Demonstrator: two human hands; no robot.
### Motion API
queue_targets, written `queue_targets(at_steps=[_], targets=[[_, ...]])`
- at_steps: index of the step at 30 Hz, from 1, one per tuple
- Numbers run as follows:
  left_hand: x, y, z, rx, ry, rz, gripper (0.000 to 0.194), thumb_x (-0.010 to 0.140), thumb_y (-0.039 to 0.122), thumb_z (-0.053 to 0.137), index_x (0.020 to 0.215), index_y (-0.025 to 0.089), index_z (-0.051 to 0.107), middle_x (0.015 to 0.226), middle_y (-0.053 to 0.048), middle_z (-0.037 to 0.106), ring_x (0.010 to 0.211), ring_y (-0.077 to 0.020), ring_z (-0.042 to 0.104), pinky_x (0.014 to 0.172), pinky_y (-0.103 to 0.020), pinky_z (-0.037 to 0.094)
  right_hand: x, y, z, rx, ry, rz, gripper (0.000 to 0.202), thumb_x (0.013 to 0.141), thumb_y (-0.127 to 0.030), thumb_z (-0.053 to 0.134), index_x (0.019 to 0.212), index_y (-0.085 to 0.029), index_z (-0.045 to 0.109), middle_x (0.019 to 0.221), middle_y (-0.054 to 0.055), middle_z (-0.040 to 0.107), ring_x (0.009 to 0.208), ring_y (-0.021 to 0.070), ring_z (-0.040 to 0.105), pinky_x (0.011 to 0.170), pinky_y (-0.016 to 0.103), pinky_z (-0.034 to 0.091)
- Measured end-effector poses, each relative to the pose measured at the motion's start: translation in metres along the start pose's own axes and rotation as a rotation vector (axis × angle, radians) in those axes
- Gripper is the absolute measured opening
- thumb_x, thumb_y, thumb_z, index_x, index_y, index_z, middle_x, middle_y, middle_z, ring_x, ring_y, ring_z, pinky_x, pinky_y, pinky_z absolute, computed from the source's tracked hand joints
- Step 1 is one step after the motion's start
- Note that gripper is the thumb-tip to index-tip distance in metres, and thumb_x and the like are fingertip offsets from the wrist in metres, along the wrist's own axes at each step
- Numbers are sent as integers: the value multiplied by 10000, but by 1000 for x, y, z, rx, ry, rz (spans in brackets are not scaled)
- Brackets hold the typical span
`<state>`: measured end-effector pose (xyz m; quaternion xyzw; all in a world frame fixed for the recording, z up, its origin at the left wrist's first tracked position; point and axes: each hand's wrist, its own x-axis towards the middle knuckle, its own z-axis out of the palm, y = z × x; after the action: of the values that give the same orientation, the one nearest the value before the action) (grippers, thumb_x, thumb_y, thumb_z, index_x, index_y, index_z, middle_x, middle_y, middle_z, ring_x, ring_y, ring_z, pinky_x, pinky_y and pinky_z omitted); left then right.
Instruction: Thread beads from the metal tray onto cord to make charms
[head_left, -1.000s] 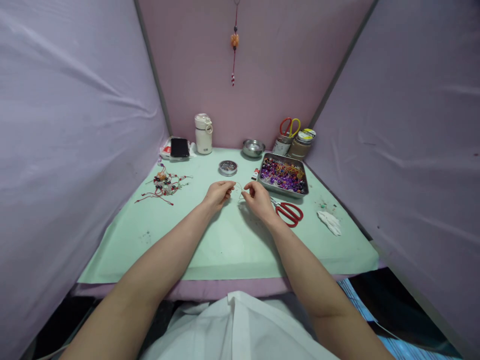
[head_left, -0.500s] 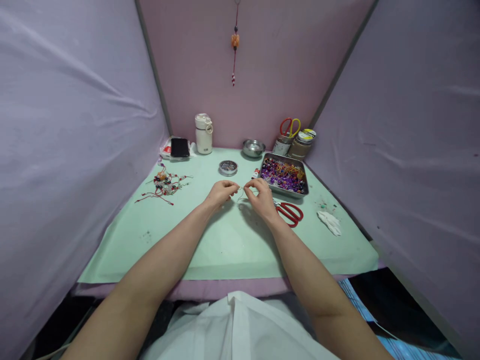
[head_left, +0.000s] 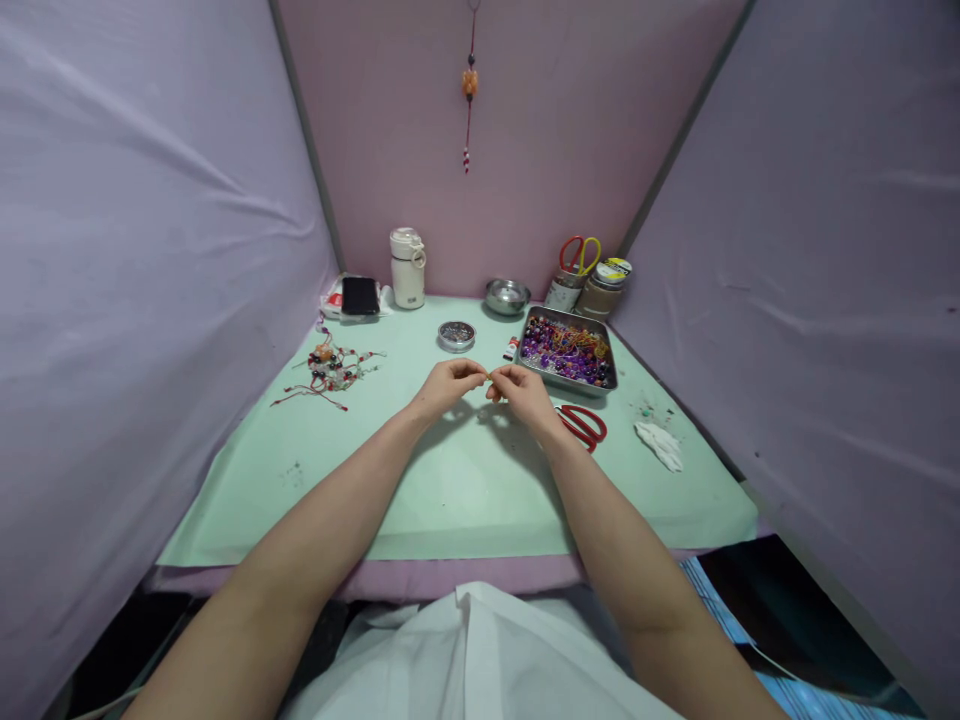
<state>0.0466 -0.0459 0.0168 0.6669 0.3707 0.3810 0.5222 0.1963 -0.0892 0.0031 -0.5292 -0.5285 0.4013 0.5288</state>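
Just above the middle of the green tabletop, my left hand (head_left: pixel 452 386) and my right hand (head_left: pixel 520 390) meet fingertip to fingertip. Both are closed in a pinch on a thin cord (head_left: pixel 489 377), of which only a tiny yellowish bit shows between the fingers. The rest of the cord is hidden by the hands. Red-handled scissors (head_left: pixel 584 426) lie beside my right wrist, partly covered by it. Behind my right hand stands a metal tray (head_left: pixel 568 384) full of purple, dark and orange beads and cords. A round dish of small pieces (head_left: pixel 457 336) sits beyond my left hand.
Beaded strings with red cords (head_left: pixel 330 368) lie at the left. Along the back are a phone (head_left: pixel 361 296), a white bottle (head_left: pixel 408 270), a steel bowl (head_left: pixel 508 297) and jars (head_left: pixel 602 290). A white crumpled cloth (head_left: pixel 659 446) lies right. A beaded pendant (head_left: pixel 469 83) hangs on the wall.
My hands have come closer together, until their fingertips meet. The cord's loose end, visible before below the fingers, no longer shows. A small red-and-white item by the tray is less covered.
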Motion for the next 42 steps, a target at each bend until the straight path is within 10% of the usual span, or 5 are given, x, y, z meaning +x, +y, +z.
queue_targets(at_steps=[31, 42], targets=[[1, -5, -1, 128, -17, 141, 209, 726, 316, 605, 829, 162, 701, 863, -59, 703, 835, -178, 608, 812, -311, 445, 3, 4, -5, 123, -122, 118, 255, 707, -426, 625, 703, -172, 598, 654, 23, 622, 553, 94, 477, 513, 227, 361], [-1, 0, 0, 140, -18, 146, 228, 732, 351, 577, 813, 152, 651, 830, -46, 661, 793, -157, 574, 763, -288, 433, 1, 0, -3, 119, 13, 111, 269, 672, -420, 659, 793, -190, 588, 729, -3, 590, 661, 118, 520, 531, 224, 374]])
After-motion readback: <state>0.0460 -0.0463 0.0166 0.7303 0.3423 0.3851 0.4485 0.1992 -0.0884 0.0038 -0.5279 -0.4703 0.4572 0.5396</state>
